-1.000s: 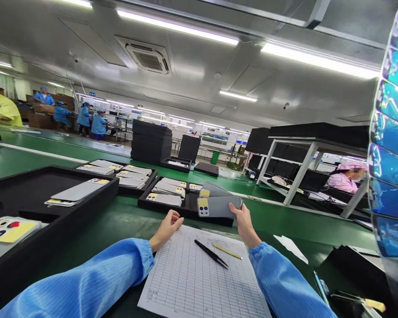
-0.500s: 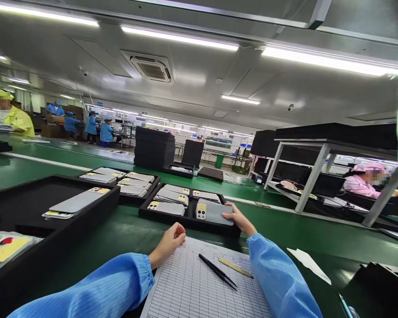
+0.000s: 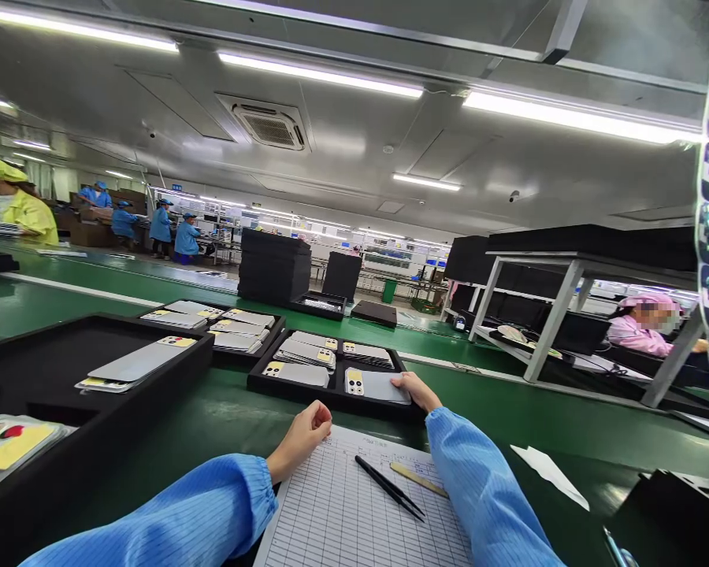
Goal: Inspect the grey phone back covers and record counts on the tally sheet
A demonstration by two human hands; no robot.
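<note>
My right hand (image 3: 417,391) grips the right end of a grey phone back panel (image 3: 384,387) with a yellow-covered camera area. That panel lies low in the front right compartment of a black tray (image 3: 331,403). Stacks of similar panels (image 3: 298,373) fill the tray's other compartments. Loosely curled, my left hand (image 3: 303,435) rests by the top left edge of a gridded paper sheet (image 3: 336,504), fingers closed with nothing visible in them. Black tweezers (image 3: 390,488) and a thin yellowish strip (image 3: 418,478) lie on the sheet between my forearms.
A larger black tray (image 3: 183,364) on the left holds more panels, and another filled tray (image 3: 272,340) stands behind. Black trays are stacked (image 3: 275,264) farther back on the green table (image 3: 224,409). White paper (image 3: 548,475) lies to the right. Co-workers sit or stand in the distance.
My right hand has moved slightly left and down with the panel, which now sits lower in the compartment. My left hand has stayed nearly in place.
</note>
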